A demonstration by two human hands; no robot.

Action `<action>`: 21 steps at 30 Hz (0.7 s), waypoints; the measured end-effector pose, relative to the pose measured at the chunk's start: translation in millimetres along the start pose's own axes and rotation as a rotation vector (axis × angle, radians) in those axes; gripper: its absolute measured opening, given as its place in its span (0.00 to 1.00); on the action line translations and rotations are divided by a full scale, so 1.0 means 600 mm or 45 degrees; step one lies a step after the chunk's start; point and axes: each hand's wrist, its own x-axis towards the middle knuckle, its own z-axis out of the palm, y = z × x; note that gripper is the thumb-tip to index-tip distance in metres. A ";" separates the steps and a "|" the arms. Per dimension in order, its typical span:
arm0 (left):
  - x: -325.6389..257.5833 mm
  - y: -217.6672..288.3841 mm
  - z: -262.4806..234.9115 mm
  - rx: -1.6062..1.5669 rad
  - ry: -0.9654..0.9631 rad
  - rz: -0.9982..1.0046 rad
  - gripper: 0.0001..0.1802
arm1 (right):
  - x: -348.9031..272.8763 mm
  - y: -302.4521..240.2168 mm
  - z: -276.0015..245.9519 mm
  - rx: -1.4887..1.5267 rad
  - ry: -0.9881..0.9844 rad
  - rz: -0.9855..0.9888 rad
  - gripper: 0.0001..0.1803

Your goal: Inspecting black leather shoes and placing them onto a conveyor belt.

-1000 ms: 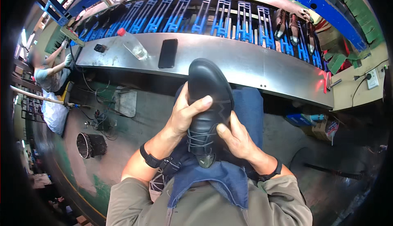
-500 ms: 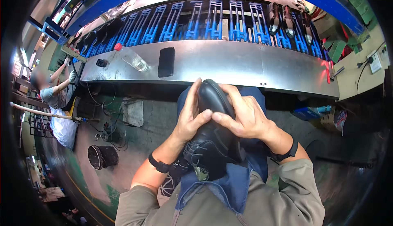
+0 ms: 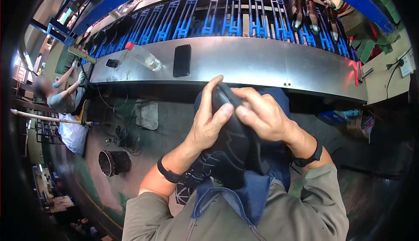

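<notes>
Our left hand (image 3: pixel 207 125) and right hand (image 3: pixel 271 119) both hold, with bent fingers, the toe of the black shoe (image 3: pixel 230 142) before the bench's (image 3: pixel 244 62) near edge, seemingly pressing it, which next calls for steady support.

At the centre of the dial, the black shoe (image 3: pixel 233 142) looks like smooth leather with a dull sheen, above matt blue denim-like cloth (image 3: pixel 257 193) at five o'clock. Towards twelve, the bench top (image 3: pixel 244 60) is smooth, silvery, reflective metal, and the blue bars (image 3: pixel 233 22) beyond look painted; at ten, the bottle (image 3: pixel 149 60) is clear, shiny plastic.
</notes>
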 end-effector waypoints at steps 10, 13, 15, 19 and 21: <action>-0.002 -0.035 -0.002 -0.128 0.061 -0.170 0.43 | -0.040 0.002 -0.004 0.136 -0.319 0.302 0.45; -0.003 -0.051 0.002 -0.200 0.088 -0.151 0.44 | -0.042 -0.001 0.011 0.111 -0.243 0.304 0.45; -0.005 -0.052 0.008 -0.216 0.131 -0.157 0.44 | -0.045 -0.015 0.020 -0.077 -0.178 0.252 0.46; -0.004 -0.061 0.019 -0.203 0.183 -0.247 0.41 | -0.060 -0.019 0.051 -0.562 -0.032 0.196 0.43; -0.001 -0.076 0.013 -0.390 0.101 -0.385 0.40 | -0.080 -0.010 0.066 -0.610 0.063 0.180 0.41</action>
